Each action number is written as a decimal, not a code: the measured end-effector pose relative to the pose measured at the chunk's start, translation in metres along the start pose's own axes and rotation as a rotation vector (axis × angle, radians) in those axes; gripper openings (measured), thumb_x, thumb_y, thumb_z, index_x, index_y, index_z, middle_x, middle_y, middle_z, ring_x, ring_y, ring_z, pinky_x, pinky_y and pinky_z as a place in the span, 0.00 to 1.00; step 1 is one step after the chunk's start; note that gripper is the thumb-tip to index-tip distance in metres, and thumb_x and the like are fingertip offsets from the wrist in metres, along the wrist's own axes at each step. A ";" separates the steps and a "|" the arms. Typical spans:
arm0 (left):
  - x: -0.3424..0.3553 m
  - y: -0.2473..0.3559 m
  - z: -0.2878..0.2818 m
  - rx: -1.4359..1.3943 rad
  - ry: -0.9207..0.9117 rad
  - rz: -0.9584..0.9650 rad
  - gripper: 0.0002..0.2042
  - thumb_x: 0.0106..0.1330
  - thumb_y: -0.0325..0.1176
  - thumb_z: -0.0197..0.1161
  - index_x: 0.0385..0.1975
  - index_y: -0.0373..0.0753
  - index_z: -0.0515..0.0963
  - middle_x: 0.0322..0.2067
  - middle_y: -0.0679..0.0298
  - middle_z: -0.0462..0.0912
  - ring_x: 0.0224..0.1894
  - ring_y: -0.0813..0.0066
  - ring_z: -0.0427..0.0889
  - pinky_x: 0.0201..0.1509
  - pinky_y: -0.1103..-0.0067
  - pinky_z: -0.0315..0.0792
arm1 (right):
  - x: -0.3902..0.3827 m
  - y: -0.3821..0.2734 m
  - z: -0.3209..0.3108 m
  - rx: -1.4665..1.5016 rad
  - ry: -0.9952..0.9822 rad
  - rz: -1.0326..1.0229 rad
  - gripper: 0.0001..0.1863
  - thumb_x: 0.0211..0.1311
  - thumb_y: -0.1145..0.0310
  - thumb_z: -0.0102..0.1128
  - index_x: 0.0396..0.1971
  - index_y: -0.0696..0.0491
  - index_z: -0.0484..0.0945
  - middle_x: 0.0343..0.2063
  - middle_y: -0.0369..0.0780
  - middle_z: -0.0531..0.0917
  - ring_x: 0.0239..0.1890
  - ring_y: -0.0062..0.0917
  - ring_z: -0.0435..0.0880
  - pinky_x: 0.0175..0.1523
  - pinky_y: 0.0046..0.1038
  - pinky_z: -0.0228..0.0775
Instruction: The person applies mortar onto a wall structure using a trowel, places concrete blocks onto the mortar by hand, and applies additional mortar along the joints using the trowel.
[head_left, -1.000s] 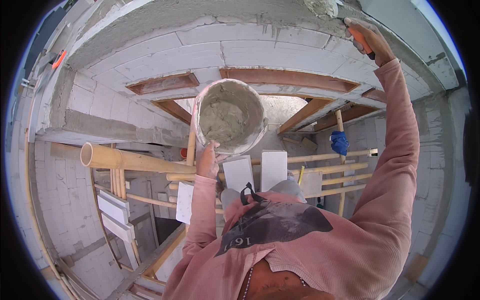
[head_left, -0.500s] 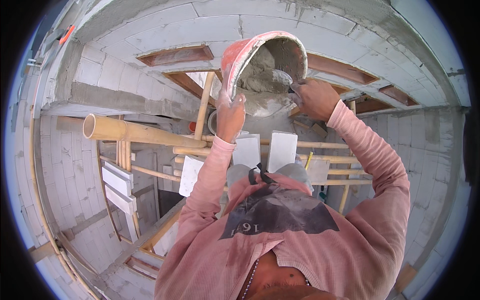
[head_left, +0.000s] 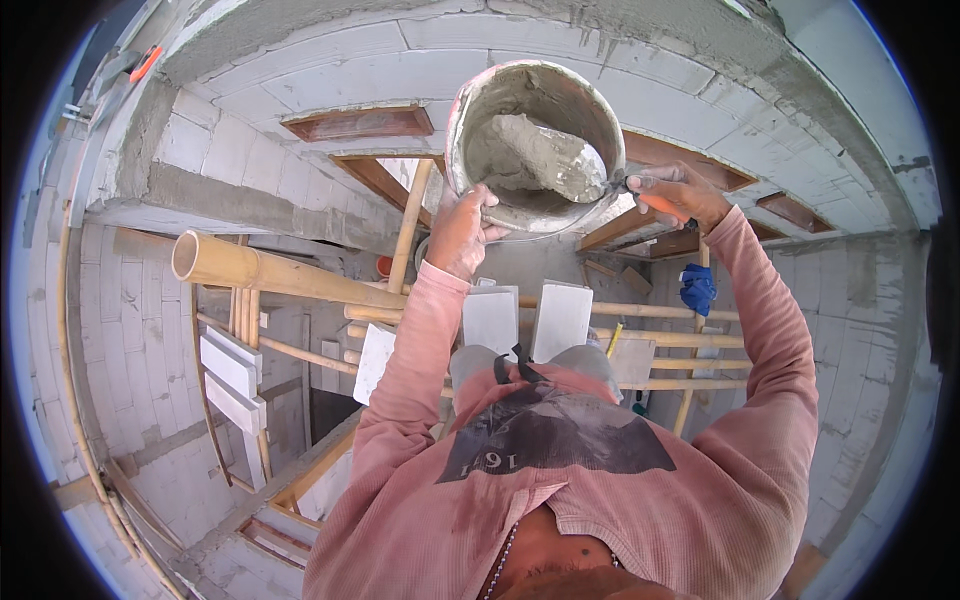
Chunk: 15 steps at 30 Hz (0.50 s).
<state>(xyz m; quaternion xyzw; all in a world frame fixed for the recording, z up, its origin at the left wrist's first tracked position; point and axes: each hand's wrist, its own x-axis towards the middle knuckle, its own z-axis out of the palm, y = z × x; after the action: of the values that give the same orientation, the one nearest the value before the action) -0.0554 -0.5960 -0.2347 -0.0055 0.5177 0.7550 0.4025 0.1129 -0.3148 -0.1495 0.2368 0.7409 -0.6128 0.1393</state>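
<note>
My left hand [head_left: 462, 232] grips the lower rim of a round grey bucket [head_left: 480, 105] and holds it up, tilted toward me. Grey mortar [head_left: 510, 165] lies inside it. My right hand [head_left: 680, 192] is shut on the orange handle of a trowel [head_left: 560, 160], whose blade carries a heap of mortar inside the bucket. Both arms wear pink sleeves. A white block wall [head_left: 350, 75] with mortar joints rises just behind the bucket.
Bamboo scaffold poles [head_left: 270, 268] cross below my hands. White blocks [head_left: 560, 318] lie on the poles by my knees, more are stacked at the left [head_left: 232, 375]. Wooden lintel boards [head_left: 360, 122] sit in the wall. A blue glove [head_left: 697, 288] hangs on a pole at the right.
My right hand came down from the wall top with the trowel and dug into the bucket; it now lifts mortar on the blade. The bucket rose and tilted toward me.
</note>
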 end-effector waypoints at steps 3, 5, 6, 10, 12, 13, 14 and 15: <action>0.013 0.025 0.022 -0.153 -0.074 -0.089 0.10 0.66 0.25 0.53 0.45 0.30 0.69 0.46 0.51 0.75 0.48 0.51 0.82 0.57 0.51 0.78 | -0.006 -0.011 -0.035 0.075 0.053 -0.060 0.22 0.62 0.48 0.65 0.29 0.55 0.82 0.18 0.33 0.78 0.09 0.11 0.67 0.13 0.16 0.54; 0.019 0.047 0.042 -0.197 -0.124 -0.071 0.07 0.64 0.24 0.54 0.40 0.31 0.68 0.45 0.48 0.74 0.47 0.48 0.82 0.58 0.51 0.78 | -0.009 -0.032 -0.067 0.119 -0.027 -0.156 0.19 0.66 0.51 0.61 0.29 0.55 0.80 0.17 0.33 0.77 0.08 0.10 0.66 0.11 0.15 0.54; 0.024 0.059 0.053 -0.229 -0.147 -0.108 0.07 0.64 0.23 0.55 0.39 0.30 0.68 0.44 0.47 0.74 0.48 0.47 0.82 0.59 0.52 0.77 | -0.012 -0.045 -0.082 0.113 -0.006 -0.167 0.19 0.66 0.51 0.61 0.29 0.55 0.80 0.17 0.33 0.77 0.08 0.10 0.66 0.11 0.15 0.54; 0.015 0.104 0.111 -0.286 -0.159 -0.116 0.07 0.60 0.20 0.53 0.37 0.27 0.65 0.43 0.44 0.71 0.48 0.41 0.80 0.60 0.48 0.77 | -0.038 -0.106 -0.141 0.106 0.286 -0.370 0.19 0.69 0.52 0.57 0.30 0.54 0.75 0.15 0.32 0.75 0.08 0.08 0.65 0.11 0.13 0.53; 0.024 0.114 0.121 -0.318 -0.176 -0.116 0.10 0.60 0.20 0.53 0.39 0.25 0.64 0.47 0.41 0.69 0.50 0.41 0.78 0.60 0.49 0.76 | -0.050 -0.138 -0.189 -0.117 0.313 -0.435 0.20 0.69 0.51 0.57 0.34 0.56 0.80 0.15 0.33 0.75 0.12 0.10 0.69 0.16 0.14 0.58; 0.024 0.117 0.125 -0.316 -0.183 -0.114 0.10 0.60 0.20 0.53 0.39 0.25 0.64 0.47 0.41 0.69 0.50 0.41 0.78 0.60 0.49 0.76 | -0.051 -0.150 -0.213 -0.119 0.319 -0.439 0.20 0.69 0.51 0.57 0.34 0.56 0.80 0.15 0.33 0.75 0.12 0.10 0.69 0.16 0.14 0.58; 0.021 0.119 0.135 -0.275 -0.218 -0.090 0.09 0.60 0.20 0.53 0.39 0.26 0.65 0.46 0.42 0.70 0.50 0.42 0.79 0.60 0.49 0.77 | -0.063 -0.161 -0.237 -0.380 0.454 -0.379 0.18 0.70 0.55 0.54 0.44 0.55 0.80 0.31 0.39 0.80 0.29 0.22 0.76 0.33 0.25 0.67; 0.018 0.119 0.138 -0.235 -0.234 -0.059 0.09 0.60 0.20 0.52 0.39 0.26 0.65 0.46 0.43 0.70 0.49 0.44 0.79 0.60 0.49 0.77 | -0.061 -0.167 -0.253 -0.636 0.564 -0.315 0.20 0.70 0.58 0.52 0.54 0.54 0.80 0.46 0.46 0.84 0.46 0.35 0.83 0.50 0.36 0.76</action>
<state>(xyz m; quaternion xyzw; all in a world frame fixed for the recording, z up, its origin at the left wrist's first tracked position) -0.0841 -0.4939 -0.0857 0.0200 0.3749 0.7937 0.4787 0.0991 -0.1024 0.0749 0.2244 0.9284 -0.2799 -0.0968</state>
